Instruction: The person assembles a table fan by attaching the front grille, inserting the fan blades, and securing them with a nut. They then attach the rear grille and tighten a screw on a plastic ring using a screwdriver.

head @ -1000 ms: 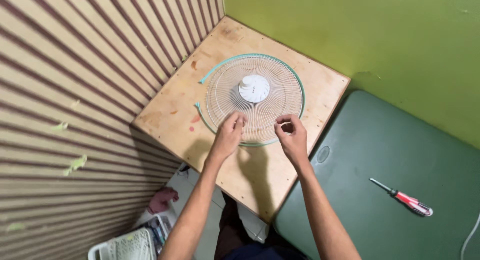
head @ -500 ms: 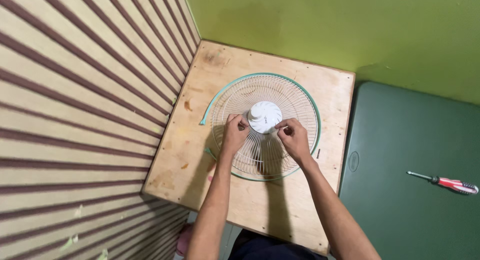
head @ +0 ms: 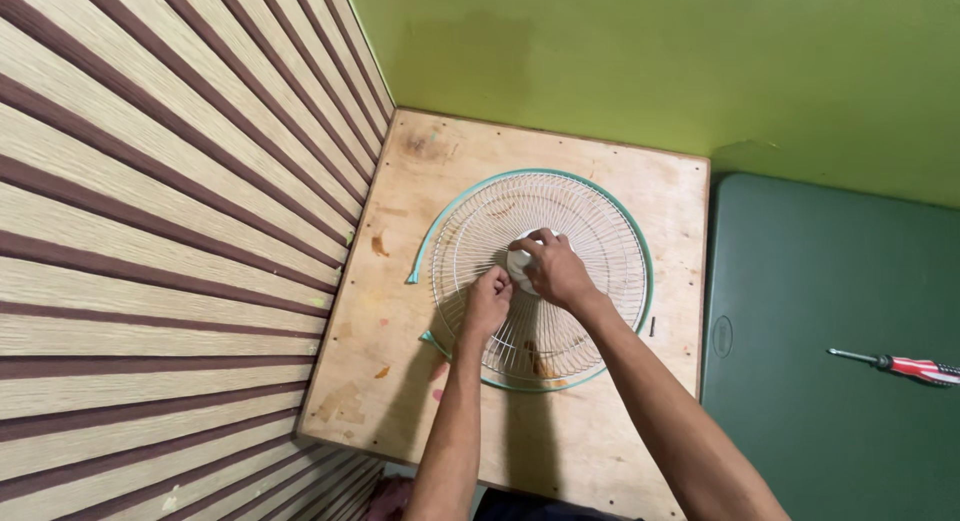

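The right hand (head: 553, 269) cups the white hub (head: 519, 264) of the fan guard (head: 600, 231). The left hand (head: 487, 303), just beside it, pinches the guard's wires. Screwdriver (head: 900, 365) lies well right.

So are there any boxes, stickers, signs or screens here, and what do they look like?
No boxes, signs or screens.
Oval embossed mark: near the left edge of the dark green surface beside the wooden table; same green, outline only.
The fan guard's white centre cap is mostly covered by the right hand.
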